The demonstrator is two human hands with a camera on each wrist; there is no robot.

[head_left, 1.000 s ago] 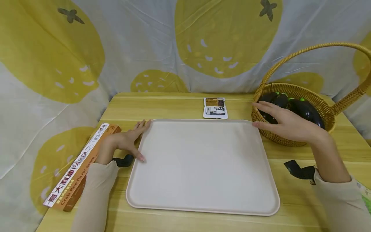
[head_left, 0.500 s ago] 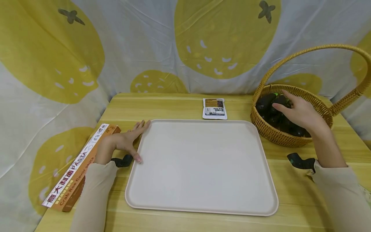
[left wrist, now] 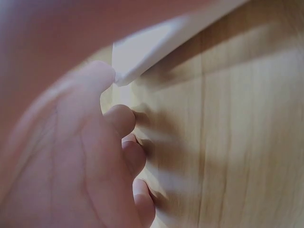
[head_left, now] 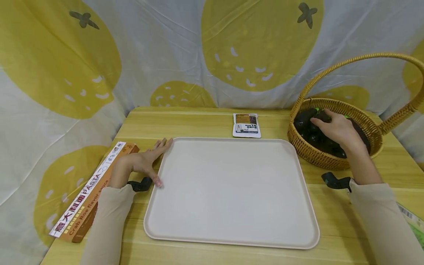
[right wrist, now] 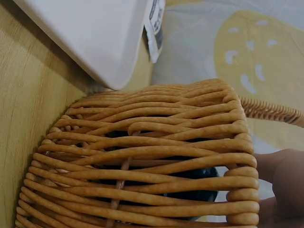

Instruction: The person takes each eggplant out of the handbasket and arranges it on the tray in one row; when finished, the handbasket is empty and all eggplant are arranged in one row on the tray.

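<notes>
My left hand (head_left: 143, 161) rests at the left edge of a pale rectangular tray (head_left: 232, 191), thumb over the rim and the other fingers spread along its corner. In the left wrist view, its fingertips touch the wood beside the tray. On the right, my right hand (head_left: 341, 129) reaches into a wicker basket (head_left: 318, 156) holding several dark eggplants (head_left: 303, 119) with green stem ends. Thumb and forefinger pinch one eggplant near its top; the other fingers are hidden. From the right wrist, the basket wall (right wrist: 156, 152) covers most of the hand.
A small sauce packet (head_left: 246, 126) lies behind the tray. Along the left side is a long orange-and-white pasta box (head_left: 91, 187). The basket's tall handle (head_left: 357, 57) arches above the right hand. A green-and-white package (head_left: 412, 221) shows at the right edge, partly behind the sleeve.
My right hand has moved from above the basket's near left rim down among the eggplants, and its thumb and forefinger have closed around one. The left hand stays at the tray.
</notes>
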